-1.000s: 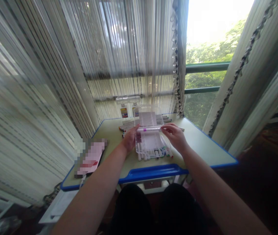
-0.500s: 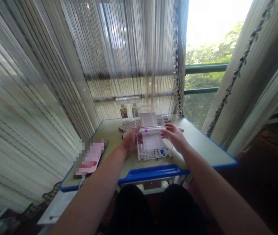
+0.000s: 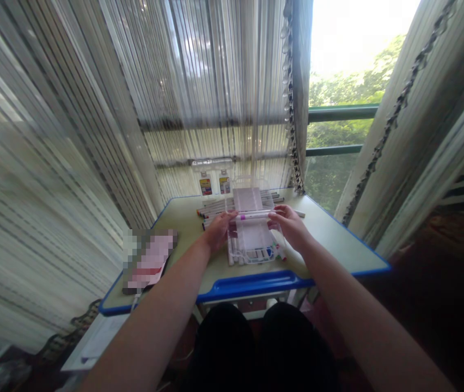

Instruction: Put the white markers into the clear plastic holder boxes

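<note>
Head: left hand (image 3: 218, 230), right hand (image 3: 292, 224) apparently hold marker (image 3: 256, 216).

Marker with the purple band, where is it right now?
In the head view, the marker is just below the picture's middle, crosswise over the clear case, between the left hand and the right hand.

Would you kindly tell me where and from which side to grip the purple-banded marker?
Probably by its two ends, a hand from either side: the slim marker lies crosswise over the clear case, with one end at the left hand and the other at the right hand.
</note>
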`<action>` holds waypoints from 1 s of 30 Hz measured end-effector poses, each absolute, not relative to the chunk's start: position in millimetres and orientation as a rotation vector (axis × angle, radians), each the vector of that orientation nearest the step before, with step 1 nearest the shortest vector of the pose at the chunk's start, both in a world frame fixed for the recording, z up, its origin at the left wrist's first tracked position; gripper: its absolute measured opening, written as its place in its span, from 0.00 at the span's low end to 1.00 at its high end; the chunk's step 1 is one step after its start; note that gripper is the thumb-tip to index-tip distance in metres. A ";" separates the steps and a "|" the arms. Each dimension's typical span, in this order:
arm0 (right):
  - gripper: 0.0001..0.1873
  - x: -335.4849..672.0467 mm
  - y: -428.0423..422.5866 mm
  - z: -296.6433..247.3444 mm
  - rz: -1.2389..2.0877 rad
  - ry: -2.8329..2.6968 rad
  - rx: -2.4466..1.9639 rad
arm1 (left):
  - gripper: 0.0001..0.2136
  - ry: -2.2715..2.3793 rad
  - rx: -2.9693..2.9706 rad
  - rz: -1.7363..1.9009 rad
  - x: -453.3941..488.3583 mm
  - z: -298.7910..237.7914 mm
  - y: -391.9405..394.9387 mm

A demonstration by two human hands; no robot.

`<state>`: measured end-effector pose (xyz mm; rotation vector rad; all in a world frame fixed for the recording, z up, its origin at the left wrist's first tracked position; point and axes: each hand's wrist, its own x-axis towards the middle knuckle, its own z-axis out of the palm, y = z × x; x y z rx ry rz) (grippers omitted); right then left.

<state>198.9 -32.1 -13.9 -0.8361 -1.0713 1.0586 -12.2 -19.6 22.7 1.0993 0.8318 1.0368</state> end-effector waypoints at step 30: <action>0.21 194.8 -41.5 -4.4 1.253 -1.049 -0.739 | 0.09 0.804 1.147 1.014 -14.7 21.2 -17.3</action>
